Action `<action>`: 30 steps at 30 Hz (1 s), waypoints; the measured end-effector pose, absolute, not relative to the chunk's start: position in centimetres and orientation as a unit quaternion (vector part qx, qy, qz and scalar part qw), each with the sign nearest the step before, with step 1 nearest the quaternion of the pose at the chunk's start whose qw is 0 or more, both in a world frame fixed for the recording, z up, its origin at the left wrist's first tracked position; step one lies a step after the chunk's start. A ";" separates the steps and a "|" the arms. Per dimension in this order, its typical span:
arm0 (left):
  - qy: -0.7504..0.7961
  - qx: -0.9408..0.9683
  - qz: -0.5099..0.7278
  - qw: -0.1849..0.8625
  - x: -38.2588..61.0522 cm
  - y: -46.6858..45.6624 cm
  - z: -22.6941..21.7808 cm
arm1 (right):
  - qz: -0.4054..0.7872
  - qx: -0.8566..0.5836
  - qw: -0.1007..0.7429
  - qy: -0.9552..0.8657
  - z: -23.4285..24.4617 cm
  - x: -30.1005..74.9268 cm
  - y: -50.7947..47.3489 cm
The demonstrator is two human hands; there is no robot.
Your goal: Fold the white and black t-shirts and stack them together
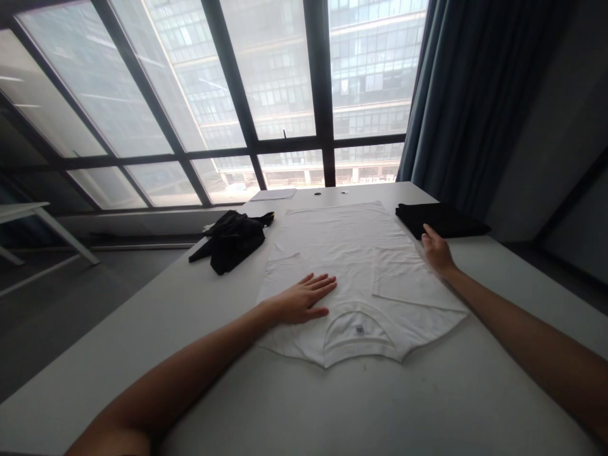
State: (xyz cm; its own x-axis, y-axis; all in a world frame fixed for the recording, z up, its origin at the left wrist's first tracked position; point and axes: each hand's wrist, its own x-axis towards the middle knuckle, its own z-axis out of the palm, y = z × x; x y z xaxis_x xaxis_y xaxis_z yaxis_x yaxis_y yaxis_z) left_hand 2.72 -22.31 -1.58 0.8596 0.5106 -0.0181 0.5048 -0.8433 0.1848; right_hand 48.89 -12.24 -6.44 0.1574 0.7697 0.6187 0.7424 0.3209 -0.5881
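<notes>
A white T-shirt (338,253) lies spread on the table, its neckline with a small label towards me and its hem at the far end. Both sleeves are turned inward over the body. My left hand (301,299) rests flat on the shirt, left of the collar, with fingers stretched out. My right hand (437,252) is at the shirt's right edge, just in front of a folded black cloth (444,218). Its index finger points forward and the thumb is apart from it; the other fingers are partly hidden, and nothing shows in its grasp.
A crumpled black garment (232,237) lies at the left edge of the white table (332,411). Paper sheets (274,195) lie at the far end, before the window (280,69). A dark blue curtain (456,95) hangs at right; another white table (28,212) stands at far left.
</notes>
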 end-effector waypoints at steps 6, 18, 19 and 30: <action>0.265 0.960 0.012 0.093 2.8 -22.3 -1.6 | 0.038 -0.544 0.212 -0.811 -6.9 46.2 -13.1; 0.198 0.970 0.009 0.144 3.0 -22.8 -0.5 | 0.021 -0.580 0.163 -0.798 -7.1 45.8 -13.3; 0.185 0.971 0.014 0.154 3.1 -22.9 -0.4 | 0.022 -0.581 0.164 -0.797 -7.1 45.8 -13.3; 0.311 0.937 0.125 0.097 3.2 -22.7 -0.5 | 0.017 -0.580 0.172 -0.796 -7.0 45.8 -13.4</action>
State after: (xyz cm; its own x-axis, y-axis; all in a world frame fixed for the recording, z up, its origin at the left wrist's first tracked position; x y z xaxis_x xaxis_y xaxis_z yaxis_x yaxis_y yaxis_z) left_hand 3.24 -22.74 -0.50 0.7748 0.6078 0.1738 0.5591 -0.7871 0.2603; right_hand 45.83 -13.41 -6.95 -0.2688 0.9290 0.2543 0.9170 0.3276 -0.2275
